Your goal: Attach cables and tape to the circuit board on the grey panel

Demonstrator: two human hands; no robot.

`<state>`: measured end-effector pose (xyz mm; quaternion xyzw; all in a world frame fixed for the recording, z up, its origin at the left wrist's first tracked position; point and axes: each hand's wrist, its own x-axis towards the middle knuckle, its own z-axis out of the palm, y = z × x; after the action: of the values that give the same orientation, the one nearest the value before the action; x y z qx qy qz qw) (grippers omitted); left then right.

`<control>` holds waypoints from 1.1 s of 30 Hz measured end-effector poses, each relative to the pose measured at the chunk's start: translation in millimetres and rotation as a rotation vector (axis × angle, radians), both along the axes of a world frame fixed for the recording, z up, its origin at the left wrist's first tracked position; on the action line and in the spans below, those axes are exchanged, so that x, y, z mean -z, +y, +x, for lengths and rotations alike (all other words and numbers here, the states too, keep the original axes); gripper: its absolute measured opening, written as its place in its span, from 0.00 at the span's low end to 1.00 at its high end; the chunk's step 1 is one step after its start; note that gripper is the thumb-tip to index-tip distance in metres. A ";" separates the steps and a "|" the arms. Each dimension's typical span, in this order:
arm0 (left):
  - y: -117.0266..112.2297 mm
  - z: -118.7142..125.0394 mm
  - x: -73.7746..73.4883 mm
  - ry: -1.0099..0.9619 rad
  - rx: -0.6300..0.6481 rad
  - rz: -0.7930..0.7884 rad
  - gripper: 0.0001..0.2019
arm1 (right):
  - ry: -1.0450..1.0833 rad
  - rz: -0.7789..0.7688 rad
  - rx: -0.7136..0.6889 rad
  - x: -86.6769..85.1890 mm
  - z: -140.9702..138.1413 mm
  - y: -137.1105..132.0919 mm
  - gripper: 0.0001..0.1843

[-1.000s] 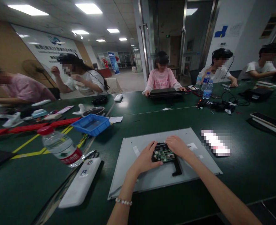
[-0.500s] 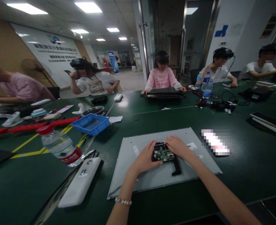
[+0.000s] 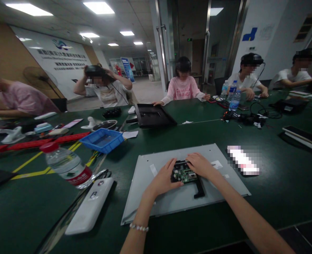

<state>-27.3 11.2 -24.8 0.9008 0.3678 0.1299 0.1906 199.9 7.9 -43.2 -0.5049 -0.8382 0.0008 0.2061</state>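
A green circuit board (image 3: 184, 175) in a black plastic frame (image 3: 199, 190) lies on a flat grey metal panel (image 3: 219, 187) in front of me. My left hand (image 3: 161, 180) grips its left side, thumb along the near edge and fingers at the far edge. At the far right corner, my right hand (image 3: 200, 165) has its fingers closed on the frame's edge; their tips are partly hidden. One arm of the frame juts toward me across the panel.
Left of the panel are a white power bank (image 3: 91, 206), a water bottle (image 3: 67, 167) and a blue tray (image 3: 103, 139). A phone (image 3: 243, 160) lies to the right. Across the green table, a person holds a black monitor cover (image 3: 154, 117); other people sit around.
My hands and the circuit board have stayed in place. Across the table, the black cover has swung left and tilted up, and another person has raised both hands to their headset.
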 end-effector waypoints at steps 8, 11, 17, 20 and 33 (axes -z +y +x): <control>-0.6 0.3 -0.6 0.010 -0.004 -0.007 0.48 | 0.110 0.025 0.036 0.4 9.4 -2.4 0.17; -1.2 0.3 -1.8 0.011 -0.003 -0.014 0.48 | 0.166 0.026 0.084 -5.3 22.0 -6.3 0.17; -3.3 0.3 -5.6 0.005 -0.010 -0.027 0.48 | 0.228 -0.051 0.190 -16.7 51.8 -19.7 0.18; -4.2 0.5 -7.6 0.014 -0.006 -0.028 0.48 | 0.249 -0.116 0.253 -7.3 64.7 -26.5 0.18; -3.1 0.2 -5.9 0.023 -0.010 -0.033 0.47 | 0.429 -0.299 0.309 14.2 83.6 -40.0 0.15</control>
<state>-27.0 8.1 -18.9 0.8971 0.3765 0.1145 0.2008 283.5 -32.1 -57.5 -0.6394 -0.6794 0.1995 0.2996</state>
